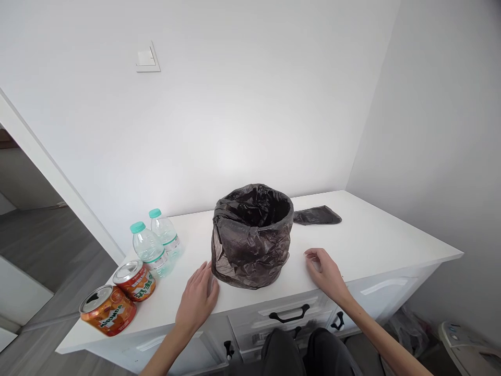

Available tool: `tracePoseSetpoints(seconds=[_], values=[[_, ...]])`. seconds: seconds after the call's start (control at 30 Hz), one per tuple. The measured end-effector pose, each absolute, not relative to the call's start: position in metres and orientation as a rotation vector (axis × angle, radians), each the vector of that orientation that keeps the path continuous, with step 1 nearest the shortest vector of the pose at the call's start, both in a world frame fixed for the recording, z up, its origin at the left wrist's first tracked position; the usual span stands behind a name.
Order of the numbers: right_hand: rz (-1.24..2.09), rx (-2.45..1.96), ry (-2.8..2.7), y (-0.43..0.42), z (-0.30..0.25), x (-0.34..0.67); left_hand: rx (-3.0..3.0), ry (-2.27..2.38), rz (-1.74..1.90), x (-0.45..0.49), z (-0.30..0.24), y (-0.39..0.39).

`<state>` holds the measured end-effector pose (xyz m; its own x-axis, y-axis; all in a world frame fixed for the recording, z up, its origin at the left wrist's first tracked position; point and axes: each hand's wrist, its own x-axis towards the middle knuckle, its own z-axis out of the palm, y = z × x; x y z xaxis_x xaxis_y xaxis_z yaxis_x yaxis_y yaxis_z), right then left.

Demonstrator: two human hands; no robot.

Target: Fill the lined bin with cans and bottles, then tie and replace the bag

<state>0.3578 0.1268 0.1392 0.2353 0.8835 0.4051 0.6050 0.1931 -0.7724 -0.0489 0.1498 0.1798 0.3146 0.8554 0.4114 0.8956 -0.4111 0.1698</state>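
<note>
A round bin lined with a black plastic bag [252, 245] stands upright in the middle of the white cabinet top, the bag's edge folded down over the outside. My left hand [198, 295] lies on the surface just left of it, fingers stretched out and holding nothing. On the right, my right hand [324, 271] rests on the cabinet top with loosely bent fingers, thumb apart, nothing held. Behind that hand lies a folded black plastic bag [319, 215]. To my left are two clear bottles with green caps [146, 245] [163, 228] and two orange Mirinda cans [135, 280] [108, 310].
The white cabinet top [376, 235] meets a wall behind, and its front has black handles [289, 313]. A light switch [147, 57] is on the wall. At lower right a grey appliance [465, 344] stands near clear plastic. A doorway opens at left.
</note>
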Motion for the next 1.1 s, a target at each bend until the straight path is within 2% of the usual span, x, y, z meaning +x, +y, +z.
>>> tracePoseSetpoints(seconds=[0.5,1.1], values=[[0.380,-1.488,-1.458,0.121,0.149,0.354,-2.576,-1.577,-0.670,-0.049,0.192,0.146],[0.398,-1.468,-1.473,0.129,0.132,0.368,-2.633,-1.546,-0.712,-0.048,0.194,0.148]])
